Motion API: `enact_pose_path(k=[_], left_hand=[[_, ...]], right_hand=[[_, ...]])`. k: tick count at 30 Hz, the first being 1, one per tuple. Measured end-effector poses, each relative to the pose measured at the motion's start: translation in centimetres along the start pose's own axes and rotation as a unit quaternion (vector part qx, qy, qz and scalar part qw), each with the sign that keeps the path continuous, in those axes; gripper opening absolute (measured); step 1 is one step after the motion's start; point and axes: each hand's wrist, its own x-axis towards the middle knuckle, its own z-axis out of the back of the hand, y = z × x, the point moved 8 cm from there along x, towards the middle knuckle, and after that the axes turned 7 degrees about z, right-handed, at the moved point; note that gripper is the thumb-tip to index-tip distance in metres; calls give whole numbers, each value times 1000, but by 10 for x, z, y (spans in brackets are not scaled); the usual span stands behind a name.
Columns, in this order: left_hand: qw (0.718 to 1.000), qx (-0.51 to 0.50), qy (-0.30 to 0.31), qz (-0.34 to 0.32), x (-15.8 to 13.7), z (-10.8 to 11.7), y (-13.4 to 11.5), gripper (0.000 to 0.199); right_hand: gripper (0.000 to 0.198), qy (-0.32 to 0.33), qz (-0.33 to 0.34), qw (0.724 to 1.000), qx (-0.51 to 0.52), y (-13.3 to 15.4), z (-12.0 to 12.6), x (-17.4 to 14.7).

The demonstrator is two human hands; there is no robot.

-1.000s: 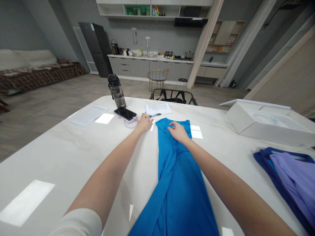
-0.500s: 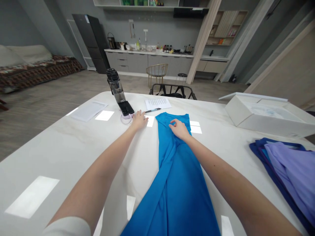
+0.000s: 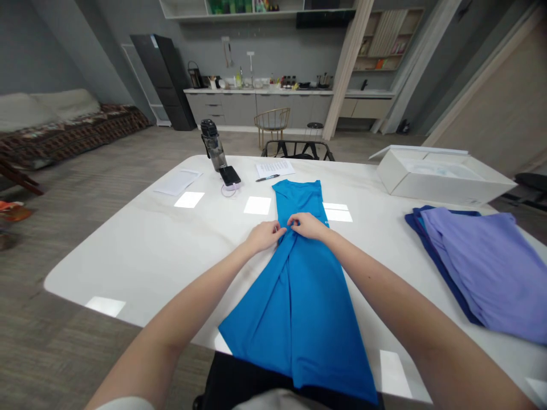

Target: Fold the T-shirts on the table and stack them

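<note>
A bright blue garment [image 3: 318, 290] lies lengthwise on the white table, folded narrow at its far end and wider toward me. Its near end hangs at the table's front edge, above my dark-clad lap. A loose fold runs diagonally down its left half. My left hand [image 3: 265, 234] is at the garment's left edge, fingertips pinched on the cloth. Just beside it, my right hand [image 3: 308, 225] lies over the garment's middle, its thumb and fingers closed on the same fold. The fingertips of the two hands almost meet.
Folded purple and navy clothes [image 3: 478, 262] lie at the right, before an open white box [image 3: 440, 185]. Farther back are a water bottle [image 3: 213, 147], a phone [image 3: 230, 176], a pen [image 3: 268, 178] and papers [image 3: 276, 167]. A black chair [image 3: 299, 150] stands beyond the table [image 3: 171, 256].
Both hands have come nearer to me, and the left has moved right from beside the phone onto the garment. Both now pinch its fold. The view has shifted, showing the garment's near end.
</note>
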Motion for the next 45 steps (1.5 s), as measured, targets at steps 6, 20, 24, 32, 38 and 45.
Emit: enact_pose_path(k=[6, 20, 24, 32, 38, 45], left_hand=[[996, 50, 33, 63, -71, -23, -21, 44], [992, 113, 20, 51, -224, -10, -61, 27], [994, 98, -16, 37, -249, -11, -77, 19], [977, -41, -167, -127, -295, -27, -118, 32], [978, -27, -185, -95, -302, -59, -111, 35], [981, 51, -175, -72, -311, -59, -88, 32]], right_hand=[[41, 38, 73, 990, -117, 40, -22, -51], [21, -34, 20, 973, -228, 64, -6, -133], [23, -22, 151, 963, -224, 111, -32, -163], [27, -43, 187, 960, -205, 146, -30, -217], [20, 2, 205, 956, -210, 159, -59, -255], [36, -45, 189, 970, -146, 151, -46, -274]])
